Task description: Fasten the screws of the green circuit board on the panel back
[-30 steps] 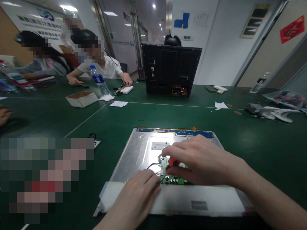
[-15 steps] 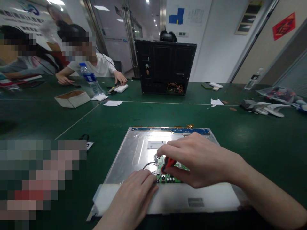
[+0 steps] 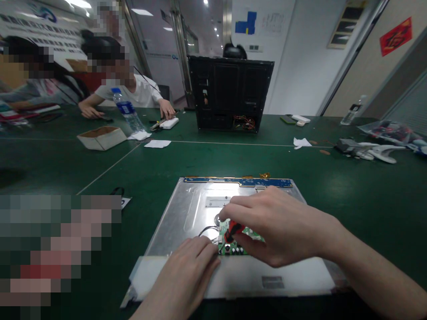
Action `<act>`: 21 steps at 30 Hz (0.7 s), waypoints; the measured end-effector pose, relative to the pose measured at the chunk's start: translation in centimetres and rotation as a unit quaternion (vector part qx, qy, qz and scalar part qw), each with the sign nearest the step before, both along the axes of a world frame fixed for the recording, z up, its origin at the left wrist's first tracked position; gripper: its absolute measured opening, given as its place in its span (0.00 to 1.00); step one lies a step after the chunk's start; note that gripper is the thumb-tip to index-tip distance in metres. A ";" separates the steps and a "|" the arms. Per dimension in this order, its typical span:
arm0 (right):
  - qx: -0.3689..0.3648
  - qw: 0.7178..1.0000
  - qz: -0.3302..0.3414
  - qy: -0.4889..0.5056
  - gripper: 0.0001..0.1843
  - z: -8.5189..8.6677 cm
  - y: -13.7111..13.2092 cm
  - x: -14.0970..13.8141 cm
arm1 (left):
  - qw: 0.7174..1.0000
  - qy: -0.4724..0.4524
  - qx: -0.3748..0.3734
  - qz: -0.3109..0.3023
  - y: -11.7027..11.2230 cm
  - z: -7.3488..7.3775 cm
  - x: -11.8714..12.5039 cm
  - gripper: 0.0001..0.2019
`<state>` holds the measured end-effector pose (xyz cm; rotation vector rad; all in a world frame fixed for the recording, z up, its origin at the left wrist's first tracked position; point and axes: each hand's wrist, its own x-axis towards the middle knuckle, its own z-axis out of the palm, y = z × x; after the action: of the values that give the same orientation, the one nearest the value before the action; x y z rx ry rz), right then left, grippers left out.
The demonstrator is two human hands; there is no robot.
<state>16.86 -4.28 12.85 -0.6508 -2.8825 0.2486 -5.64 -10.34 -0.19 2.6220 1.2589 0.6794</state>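
A silver metal display panel (image 3: 187, 213) lies flat on the green table, with a blue strip board (image 3: 238, 182) along its far edge and a white band across its near edge. A small green circuit board (image 3: 235, 244) sits on the panel near the front. My right hand (image 3: 280, 226) is closed around a red-handled tool (image 3: 232, 229), probably a small screwdriver, held down onto that board. My left hand (image 3: 187, 273) rests on the white band, its fingertips touching the board's left edge beside thin wires (image 3: 207, 231).
A black monitor housing (image 3: 230, 93) stands upright at the table's far side. Two people sit at the far left behind a water bottle (image 3: 126, 111) and an open cardboard box (image 3: 102, 137). Paper scraps, a second bottle (image 3: 352, 112) and plastic parts (image 3: 373, 151) lie at the right.
My view dropped and shifted slightly a second ago. Both hands stay on the small board; the right hand's fingers shift a little around the red tool.
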 end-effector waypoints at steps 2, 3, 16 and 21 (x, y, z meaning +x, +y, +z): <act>0.010 1.000 -0.008 -0.008 0.04 -0.1 0.0 0.0 | 1.000 -0.002 0.000 0.000 0.0 0.0 0.0 0.08; 0.014 1.000 -0.012 -0.013 0.04 -0.1 0.1 0.0 | 1.000 -0.003 0.001 0.000 0.0 0.0 -0.1 0.08; -0.001 1.000 0.003 -0.001 0.07 0.0 0.0 0.0 | 1.000 -0.002 0.005 0.001 0.1 -0.1 0.0 0.08; 0.022 0.999 -0.023 -0.023 0.06 -0.3 0.1 0.0 | 1.000 0.001 0.007 0.001 0.1 0.0 0.0 0.09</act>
<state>16.82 -4.16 12.58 -0.7227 -2.9039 0.1664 -5.64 -10.23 -0.20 2.6330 1.2633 0.6877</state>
